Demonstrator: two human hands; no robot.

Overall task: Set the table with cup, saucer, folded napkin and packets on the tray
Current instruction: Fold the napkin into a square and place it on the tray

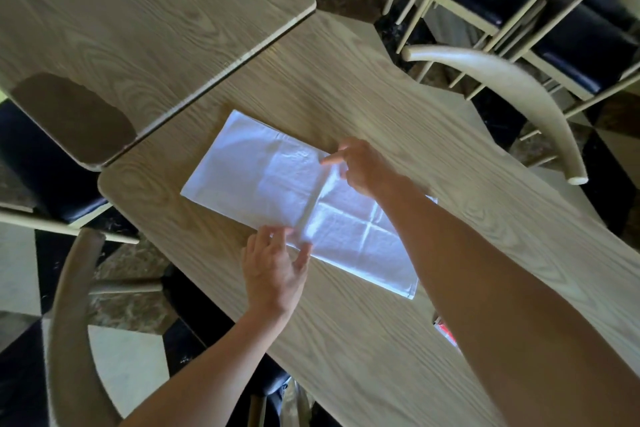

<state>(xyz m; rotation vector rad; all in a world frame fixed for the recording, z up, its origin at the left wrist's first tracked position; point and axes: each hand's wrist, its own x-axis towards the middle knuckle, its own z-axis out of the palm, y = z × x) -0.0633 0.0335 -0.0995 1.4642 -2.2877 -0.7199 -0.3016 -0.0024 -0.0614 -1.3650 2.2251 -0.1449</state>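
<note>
A white cloth napkin (pixel 263 180) lies flat on the light wooden table (pixel 398 107), as a long rectangle with a raised fold line across its middle. My left hand (pixel 275 269) pinches the near end of that fold at the napkin's near edge. At the far end of the same fold, my right hand (pixel 362 165) pinches the cloth between thumb and forefinger. No cup, saucer, tray or packets are clearly in view; a small red and white object (pixel 446 331) peeks out from under my right forearm.
A second wooden table (pixel 138 10) butts against this one at the upper left. Pale wooden chairs with dark seats stand at the right (pixel 519 87), the lower left (pixel 65 305) and the far left. The floor has black, white and brown tiles.
</note>
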